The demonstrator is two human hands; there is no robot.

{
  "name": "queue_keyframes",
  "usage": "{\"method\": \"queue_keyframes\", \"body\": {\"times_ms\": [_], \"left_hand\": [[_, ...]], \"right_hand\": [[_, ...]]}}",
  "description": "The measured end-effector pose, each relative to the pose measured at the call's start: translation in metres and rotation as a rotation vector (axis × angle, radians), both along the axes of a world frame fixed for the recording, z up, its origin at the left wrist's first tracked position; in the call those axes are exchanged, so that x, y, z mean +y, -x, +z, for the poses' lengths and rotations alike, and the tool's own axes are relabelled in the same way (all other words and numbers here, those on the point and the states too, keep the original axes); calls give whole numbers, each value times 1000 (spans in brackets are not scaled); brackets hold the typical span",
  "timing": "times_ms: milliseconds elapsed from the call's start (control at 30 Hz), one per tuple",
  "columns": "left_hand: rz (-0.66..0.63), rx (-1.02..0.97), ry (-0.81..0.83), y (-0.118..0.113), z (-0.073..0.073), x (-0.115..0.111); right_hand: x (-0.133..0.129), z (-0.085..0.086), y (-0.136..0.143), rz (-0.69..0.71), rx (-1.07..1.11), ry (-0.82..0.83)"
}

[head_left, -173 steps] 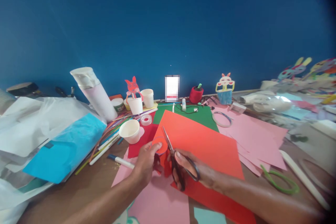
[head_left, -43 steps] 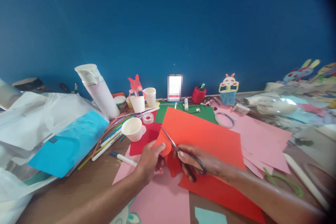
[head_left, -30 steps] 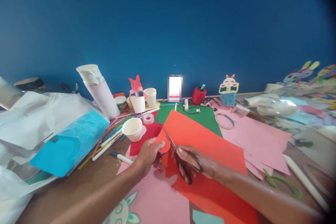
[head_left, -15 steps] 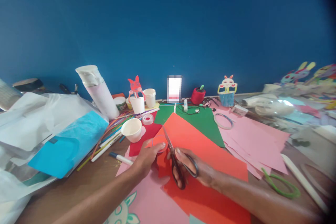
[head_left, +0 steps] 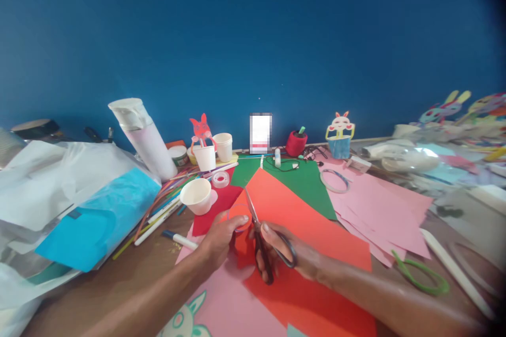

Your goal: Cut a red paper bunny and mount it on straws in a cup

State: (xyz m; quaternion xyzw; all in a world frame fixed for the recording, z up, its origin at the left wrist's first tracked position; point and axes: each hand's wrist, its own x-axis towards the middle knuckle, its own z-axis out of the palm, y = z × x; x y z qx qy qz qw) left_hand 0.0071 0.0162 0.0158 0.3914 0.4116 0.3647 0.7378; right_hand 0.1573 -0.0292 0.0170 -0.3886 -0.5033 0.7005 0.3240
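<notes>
My left hand point(head_left: 221, 237) pinches the left edge of a large orange-red paper sheet point(head_left: 316, 237), thumb on top beside a drawn curved outline. In my right hand point(head_left: 282, 250) is a pair of black-handled scissors point(head_left: 259, 245), fingers through the handles. The blades point away from me and lie at the sheet, just right of my left thumb. Below my hands is pink paper point(head_left: 233, 300) with a green-outlined animal drawing point(head_left: 185, 321) near the bottom edge. A white marker with a blue cap point(head_left: 179, 239) lies left of my left wrist.
A paper cup point(head_left: 196, 196) and tape roll point(head_left: 220, 179) stand left of the sheet. A tilted white bottle point(head_left: 148, 142) leans behind plastic bags point(head_left: 71, 168). Pink sheets point(head_left: 383, 210) and a green pipe cleaner point(head_left: 422, 279) lie right. Decorated cups point(head_left: 339, 147) line the blue wall.
The whole view has shifted slightly, so things sit a little further left. The scissor handles look slightly closer together; both hands keep their holds.
</notes>
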Motion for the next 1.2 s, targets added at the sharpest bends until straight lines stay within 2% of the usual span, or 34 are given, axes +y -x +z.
{"method": "queue_keyframes", "body": {"times_ms": [133,433,833,1200], "left_hand": [[-16,-9,-2,0,0,1],[22,-17,22,0,0,1],[62,-22,58,-1,-1,0],[51,-22,18,-1,1,-1]], "right_hand": [[1,-2,-2,11,-3,-10],[-3,5,-3,-5,-77,-56],[-5,6,-3,-1,-114,-85],[-3,7,-3,-4,-148,-55]]}}
